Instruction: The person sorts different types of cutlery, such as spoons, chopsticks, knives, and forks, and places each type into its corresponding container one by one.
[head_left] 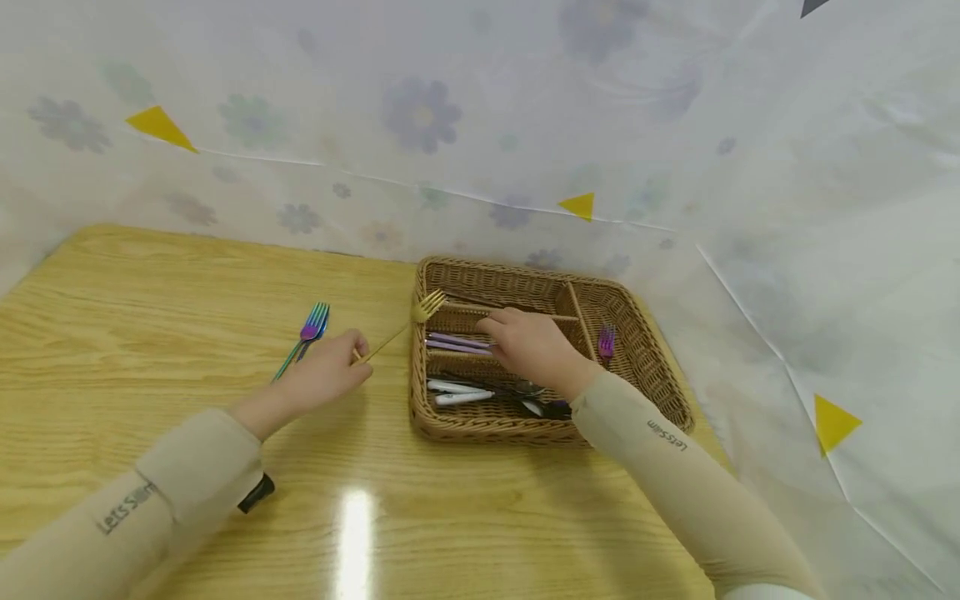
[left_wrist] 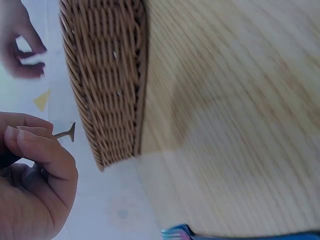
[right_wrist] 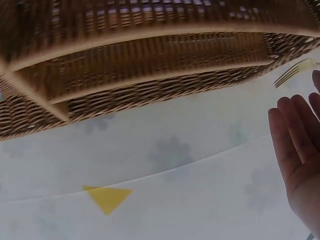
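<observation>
My left hand [head_left: 322, 375] pinches the handle end of a gold fork [head_left: 427, 307], whose tines reach over the left rim of a wicker cutlery basket [head_left: 487, 430]. In the left wrist view the thumb and fingers of the left hand [left_wrist: 35, 175] meet on the handle, and one handle end [left_wrist: 65, 133] sticks out. My right hand [head_left: 536, 346] is over the basket's middle compartments. Seen from the left wrist, the right hand [left_wrist: 17, 42] has thumb and fingers apart with nothing between them. Below it lie purple-handled utensils [head_left: 459, 342].
White-handled utensils [head_left: 461, 395] and dark spoons lie in the basket's front compartment. An iridescent purple fork [head_left: 606, 340] is in the right compartment. Two iridescent utensils [head_left: 315, 323] lie on the wooden table [head_left: 435, 517] beside my left hand. A flowered sheet [head_left: 420, 117] hangs behind.
</observation>
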